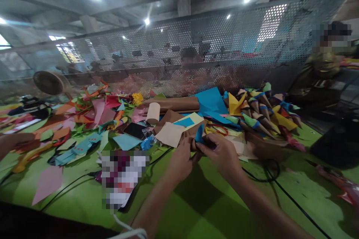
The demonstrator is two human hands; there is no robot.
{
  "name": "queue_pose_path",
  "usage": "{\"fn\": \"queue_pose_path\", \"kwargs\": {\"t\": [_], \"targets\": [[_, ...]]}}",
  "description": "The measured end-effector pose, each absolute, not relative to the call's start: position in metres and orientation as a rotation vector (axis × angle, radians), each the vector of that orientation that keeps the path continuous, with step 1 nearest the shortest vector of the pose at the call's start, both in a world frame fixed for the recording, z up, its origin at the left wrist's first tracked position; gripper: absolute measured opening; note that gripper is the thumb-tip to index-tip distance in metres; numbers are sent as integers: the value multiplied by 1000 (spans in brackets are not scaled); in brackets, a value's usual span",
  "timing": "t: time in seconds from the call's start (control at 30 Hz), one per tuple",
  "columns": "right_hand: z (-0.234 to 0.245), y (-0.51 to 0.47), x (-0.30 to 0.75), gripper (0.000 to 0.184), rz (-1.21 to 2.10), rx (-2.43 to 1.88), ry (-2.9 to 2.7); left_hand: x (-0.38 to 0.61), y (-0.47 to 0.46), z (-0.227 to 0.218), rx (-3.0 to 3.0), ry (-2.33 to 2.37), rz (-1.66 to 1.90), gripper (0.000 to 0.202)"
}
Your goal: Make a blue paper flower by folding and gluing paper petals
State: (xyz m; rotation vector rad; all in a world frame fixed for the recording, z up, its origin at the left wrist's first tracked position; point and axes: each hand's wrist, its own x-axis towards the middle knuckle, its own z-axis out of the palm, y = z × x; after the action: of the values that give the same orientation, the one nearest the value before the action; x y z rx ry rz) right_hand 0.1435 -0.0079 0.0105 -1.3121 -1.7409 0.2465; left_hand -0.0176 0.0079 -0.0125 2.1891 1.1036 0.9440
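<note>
Near the middle of the green table, my left hand (183,157) and my right hand (220,153) are close together, fingers closed on a small craft piece. Its upper part is a curved blue paper piece (199,134), pinched by my right hand. Something brown shows beneath the blue, against my left fingers; its shape is mostly hidden. A beige paper sheet (171,134) lies just beyond my left hand. Behind my hands rests a pale yellow sheet (196,118) with a blue rectangle (184,122) on it.
Brown-and-coloured paper cones (255,110) are piled at right. A dark phone (136,130), a cream roll (153,113) and colourful scraps (95,110) lie left. A pixelated phone (125,179) and cables (297,203) are nearer. Another person's hand (21,140) is far left; a mesh partition (179,56) stands behind.
</note>
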Motion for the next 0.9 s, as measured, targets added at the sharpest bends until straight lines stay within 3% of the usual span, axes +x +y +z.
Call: {"fn": "queue_pose_path", "kwargs": {"t": [0.23, 0.43, 0.9], "targets": [[13, -8, 144, 26, 23, -1311, -2004, -22, 8, -11, 2149, 1131, 923, 10], [15, -7, 145, 23, 93, -1161, -1941, -24, 3, 0, 2015, 1071, 878, 26], [4, -10, 138, 19, 24, -1115, -2111, -30, 5, -5, 1878, 998, 989, 38]]}}
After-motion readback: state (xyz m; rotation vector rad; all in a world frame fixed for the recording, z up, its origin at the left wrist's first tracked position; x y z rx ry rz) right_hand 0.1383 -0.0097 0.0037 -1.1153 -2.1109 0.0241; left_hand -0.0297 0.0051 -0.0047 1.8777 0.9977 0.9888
